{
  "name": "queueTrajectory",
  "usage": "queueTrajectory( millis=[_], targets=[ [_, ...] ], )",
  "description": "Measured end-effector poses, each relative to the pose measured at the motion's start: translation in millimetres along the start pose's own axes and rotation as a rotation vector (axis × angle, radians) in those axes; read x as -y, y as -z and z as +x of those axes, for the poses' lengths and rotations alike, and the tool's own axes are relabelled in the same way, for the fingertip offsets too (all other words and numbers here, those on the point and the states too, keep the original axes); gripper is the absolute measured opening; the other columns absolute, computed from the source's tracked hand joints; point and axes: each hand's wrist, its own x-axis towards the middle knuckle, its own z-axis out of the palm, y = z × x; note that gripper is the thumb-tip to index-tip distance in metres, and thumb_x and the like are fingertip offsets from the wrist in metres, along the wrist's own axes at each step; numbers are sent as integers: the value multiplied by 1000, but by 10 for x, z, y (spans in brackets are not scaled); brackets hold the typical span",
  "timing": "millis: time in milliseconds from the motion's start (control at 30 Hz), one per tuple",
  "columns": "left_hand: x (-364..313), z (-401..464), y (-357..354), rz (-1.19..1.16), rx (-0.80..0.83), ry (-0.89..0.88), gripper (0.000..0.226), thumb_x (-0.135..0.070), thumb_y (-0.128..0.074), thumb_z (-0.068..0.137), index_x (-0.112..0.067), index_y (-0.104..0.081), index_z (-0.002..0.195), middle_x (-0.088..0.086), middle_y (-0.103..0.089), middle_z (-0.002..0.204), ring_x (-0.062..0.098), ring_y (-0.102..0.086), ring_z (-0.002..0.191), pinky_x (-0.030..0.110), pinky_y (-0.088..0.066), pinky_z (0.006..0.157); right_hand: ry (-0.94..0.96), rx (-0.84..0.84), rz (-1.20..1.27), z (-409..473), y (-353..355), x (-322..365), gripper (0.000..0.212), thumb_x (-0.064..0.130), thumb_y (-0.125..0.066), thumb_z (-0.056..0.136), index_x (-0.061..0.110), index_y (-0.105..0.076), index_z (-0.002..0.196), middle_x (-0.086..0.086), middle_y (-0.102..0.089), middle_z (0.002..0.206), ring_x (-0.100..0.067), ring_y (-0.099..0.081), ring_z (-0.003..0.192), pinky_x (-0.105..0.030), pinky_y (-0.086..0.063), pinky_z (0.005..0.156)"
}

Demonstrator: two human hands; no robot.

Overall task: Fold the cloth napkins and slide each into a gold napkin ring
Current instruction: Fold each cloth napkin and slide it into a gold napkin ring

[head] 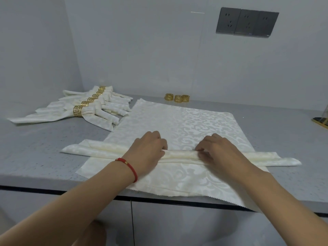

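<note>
A cream damask napkin, folded into a long narrow band (179, 155), lies crosswise on top of flat spread napkins (186, 121) on the grey counter. My left hand (150, 150), with a red cord on its wrist, pinches the band left of its middle. My right hand (216, 151) pinches it just right of the middle. Both ends of the band stick out past the hands. Three empty gold napkin rings (177, 98) stand in a row at the back by the wall.
Several finished napkins in gold rings (83, 107) lie fanned out at the back left. The flat napkins overhang the counter's front edge (53, 190). A dark object (321, 121) sits at the far right edge. Wall sockets (246, 22) are above.
</note>
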Motion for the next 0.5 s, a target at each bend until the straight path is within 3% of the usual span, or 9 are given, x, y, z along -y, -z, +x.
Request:
queueTrajectory(
  millis=[67, 133, 200, 300, 400, 433, 500],
  targets=[
    [-36, -62, -24, 129, -121, -84, 11, -15, -54, 96, -24, -57, 101, -7, -52, 98, 18, -49, 94, 39, -41, 81, 68, -36, -115, -48, 36, 39, 7, 18, -61, 93, 25, -63, 94, 10, -60, 90, -19, -55, 87, -39, -46, 73],
    [-66, -150, -37, 151, -164, -179, 32, 5, -62, 73, -23, -53, 84, -9, -52, 80, 17, -50, 77, 35, -40, 74, 101, -8, -207, -119, 58, 97, 18, 13, -68, 85, 25, -55, 87, 10, -54, 84, -19, -51, 78, -36, -44, 65],
    [-83, -225, -56, 150, -142, -209, 40, 13, -55, 57, -21, -52, 77, -8, -52, 73, 17, -48, 68, 31, -35, 72, 135, 39, -280, -168, 86, 123, 24, 9, -72, 79, 24, -54, 86, 9, -52, 82, -18, -48, 75, -33, -42, 61],
    [-144, -337, -93, 95, -67, -128, 31, 0, -49, 79, -21, -57, 99, -6, -60, 97, 18, -51, 82, 33, -39, 93, 126, 179, -285, -177, 269, 198, 1, 27, -57, 93, 26, -58, 93, 10, -55, 92, -18, -54, 86, -33, -46, 69],
    [-234, -474, -99, 75, -18, -65, 34, -12, -39, 97, -19, -54, 127, -7, -53, 127, 14, -50, 108, 38, -31, 111, 15, 112, -182, -18, 380, 324, 24, 42, -45, 100, 27, -63, 107, 10, -60, 105, -18, -58, 100, -35, -47, 78],
    [-245, -528, -120, 78, -38, -79, 33, -10, -41, 97, -16, -58, 125, -4, -54, 130, 15, -52, 113, 43, -33, 112, -15, 68, -111, 63, 339, 369, 30, 45, -45, 102, 27, -63, 117, 9, -61, 115, -19, -59, 106, -36, -47, 84],
    [-273, -567, -132, 72, -113, -104, 30, -5, -52, 86, -9, -68, 111, 2, -64, 125, 22, -62, 113, 54, -48, 101, -50, 98, 43, 223, 185, 471, 48, 53, -37, 104, 26, -52, 140, 7, -52, 141, -18, -51, 128, -39, -42, 103]
  ],
)
